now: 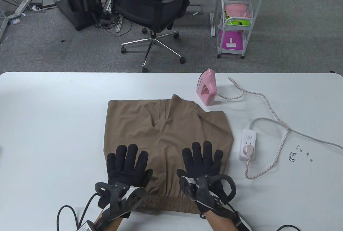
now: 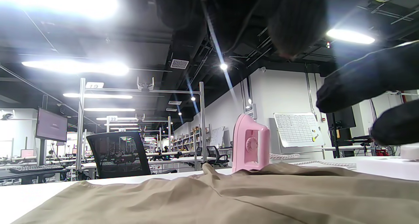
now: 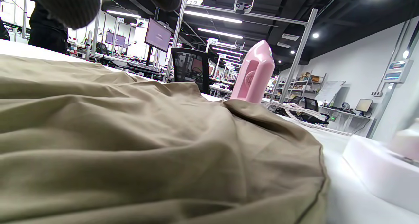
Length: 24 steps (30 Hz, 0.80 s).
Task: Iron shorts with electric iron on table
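White table (image 1: 53,123); grey carpet, office chair (image 1: 152,3), cart (image 1: 235,24) beyond. Shorts (image 1: 166,134) centre, waistband near, legs pointing far. Iron (image 1: 206,87) upright on its heel, far right of shorts. Left hand (image 1: 127,169), right hand (image 1: 203,166): fingers spread flat on shorts.

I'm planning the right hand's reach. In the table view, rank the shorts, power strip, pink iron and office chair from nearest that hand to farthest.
1. Shorts: directly under the right hand, touching.
2. Power strip: just to the hand's right.
3. Pink iron: upright beyond the shorts' far edge.
4. Office chair: on the floor past the table.
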Each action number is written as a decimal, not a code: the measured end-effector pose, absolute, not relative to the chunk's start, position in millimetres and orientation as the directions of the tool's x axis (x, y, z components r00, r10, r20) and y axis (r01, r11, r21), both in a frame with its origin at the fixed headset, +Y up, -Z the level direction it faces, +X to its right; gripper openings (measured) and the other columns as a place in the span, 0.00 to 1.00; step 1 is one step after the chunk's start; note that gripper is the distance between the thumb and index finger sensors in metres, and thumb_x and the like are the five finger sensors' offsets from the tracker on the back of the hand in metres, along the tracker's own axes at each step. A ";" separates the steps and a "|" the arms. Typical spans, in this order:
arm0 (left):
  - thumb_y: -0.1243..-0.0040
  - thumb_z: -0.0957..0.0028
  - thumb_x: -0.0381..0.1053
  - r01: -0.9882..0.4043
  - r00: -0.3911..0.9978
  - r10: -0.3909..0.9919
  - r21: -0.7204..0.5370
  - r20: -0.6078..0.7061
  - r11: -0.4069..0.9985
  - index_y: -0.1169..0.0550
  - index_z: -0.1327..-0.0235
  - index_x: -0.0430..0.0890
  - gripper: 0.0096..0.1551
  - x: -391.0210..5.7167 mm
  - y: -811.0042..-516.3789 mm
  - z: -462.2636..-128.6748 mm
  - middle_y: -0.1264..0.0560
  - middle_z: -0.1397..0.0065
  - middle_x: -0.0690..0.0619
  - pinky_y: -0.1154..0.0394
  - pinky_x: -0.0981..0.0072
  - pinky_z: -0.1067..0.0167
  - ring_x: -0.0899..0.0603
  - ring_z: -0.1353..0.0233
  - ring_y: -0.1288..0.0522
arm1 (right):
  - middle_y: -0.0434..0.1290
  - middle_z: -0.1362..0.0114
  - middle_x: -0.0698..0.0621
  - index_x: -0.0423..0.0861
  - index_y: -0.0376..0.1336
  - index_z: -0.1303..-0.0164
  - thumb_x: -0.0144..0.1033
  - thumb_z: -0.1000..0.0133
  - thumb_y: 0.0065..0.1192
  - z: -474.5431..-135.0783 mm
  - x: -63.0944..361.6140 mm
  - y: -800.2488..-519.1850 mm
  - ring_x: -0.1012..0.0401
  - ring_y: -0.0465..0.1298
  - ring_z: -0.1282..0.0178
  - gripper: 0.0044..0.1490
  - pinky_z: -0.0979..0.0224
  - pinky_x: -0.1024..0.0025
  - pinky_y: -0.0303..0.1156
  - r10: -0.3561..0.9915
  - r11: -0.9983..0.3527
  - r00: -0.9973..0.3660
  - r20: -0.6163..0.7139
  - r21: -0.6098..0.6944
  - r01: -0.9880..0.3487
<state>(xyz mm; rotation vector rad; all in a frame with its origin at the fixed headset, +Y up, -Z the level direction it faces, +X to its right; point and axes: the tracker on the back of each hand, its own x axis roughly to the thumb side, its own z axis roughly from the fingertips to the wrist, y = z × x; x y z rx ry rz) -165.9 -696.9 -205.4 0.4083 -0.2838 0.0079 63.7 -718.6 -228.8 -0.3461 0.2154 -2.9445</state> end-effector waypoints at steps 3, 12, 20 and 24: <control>0.43 0.44 0.66 -0.062 0.961 -0.052 0.394 0.271 0.917 0.33 0.23 0.54 0.37 -166.2 -696.8 -205.0 0.46 0.14 0.44 0.53 0.26 0.27 0.27 0.17 0.50 | 0.42 0.10 0.43 0.57 0.44 0.09 0.72 0.34 0.49 -228.5 63.2 -719.1 0.34 0.40 0.13 0.49 0.21 0.27 0.43 -0.183 -0.975 -0.958 0.219 -0.164 0.149; 0.43 0.44 0.66 -0.064 0.965 -0.045 0.398 0.258 0.915 0.32 0.23 0.55 0.36 -171.2 -694.3 -202.9 0.46 0.14 0.44 0.53 0.26 0.26 0.27 0.17 0.49 | 0.42 0.10 0.43 0.57 0.45 0.09 0.72 0.34 0.49 -228.5 63.3 -719.6 0.34 0.41 0.13 0.48 0.21 0.27 0.43 -0.165 -0.979 -0.961 0.220 -0.152 0.134; 0.43 0.44 0.66 -0.059 0.964 -0.048 0.389 0.260 0.919 0.32 0.24 0.55 0.36 -171.5 -693.9 -202.5 0.45 0.14 0.44 0.52 0.26 0.26 0.28 0.17 0.49 | 0.43 0.10 0.43 0.56 0.45 0.09 0.72 0.34 0.49 -228.4 63.6 -719.8 0.35 0.41 0.13 0.48 0.21 0.27 0.44 -0.154 -0.981 -0.963 0.221 -0.153 0.122; 0.43 0.44 0.66 -0.059 0.964 -0.049 0.390 0.262 0.919 0.32 0.24 0.55 0.36 -171.4 -693.8 -202.5 0.45 0.14 0.44 0.52 0.26 0.26 0.28 0.17 0.49 | 0.43 0.10 0.42 0.56 0.46 0.09 0.71 0.34 0.50 -228.1 63.9 -719.8 0.35 0.41 0.13 0.48 0.21 0.27 0.44 -0.152 -0.980 -0.964 0.218 -0.156 0.119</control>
